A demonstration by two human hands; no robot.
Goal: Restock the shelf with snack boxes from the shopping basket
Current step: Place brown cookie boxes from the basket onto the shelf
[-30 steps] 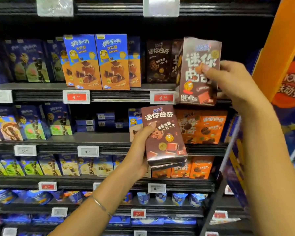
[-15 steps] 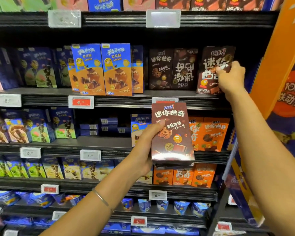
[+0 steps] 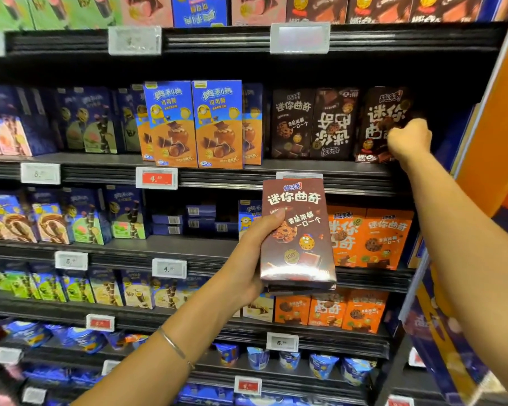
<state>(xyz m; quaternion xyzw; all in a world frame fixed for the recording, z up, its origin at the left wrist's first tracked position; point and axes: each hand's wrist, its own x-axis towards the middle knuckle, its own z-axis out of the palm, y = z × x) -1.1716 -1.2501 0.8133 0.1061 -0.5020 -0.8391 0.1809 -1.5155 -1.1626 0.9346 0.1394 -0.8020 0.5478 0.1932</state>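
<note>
The right hand (image 3: 408, 139) grips a dark brown cookie box (image 3: 374, 124) that stands at the right end of the shelf (image 3: 335, 167) beside two neighbouring boxes (image 3: 292, 124) and looks nearly placed, while the left hand (image 3: 247, 259) clasps a stack of matching boxes (image 3: 298, 235) yet to be shelved; the basket is out of view.

Right hand (image 3: 409, 139) covered the lower right front of the dark brown cookie box (image 3: 376, 121) on the shelf, and its fingertips were out of sight. The fingers of the left hand (image 3: 247, 259) lay hidden behind the held cookie box (image 3: 298, 230). Only the edges of further boxes (image 3: 299, 287) showed beneath it, so their number could not be told. The held box masked most of a price tag (image 3: 299, 174). The top-row boxes (image 3: 200, 10) were cut off by the upper edge. The upper price tags (image 3: 299, 38) were washed out and illegible. The packets (image 3: 27, 332) at lower left were blurred.
</note>
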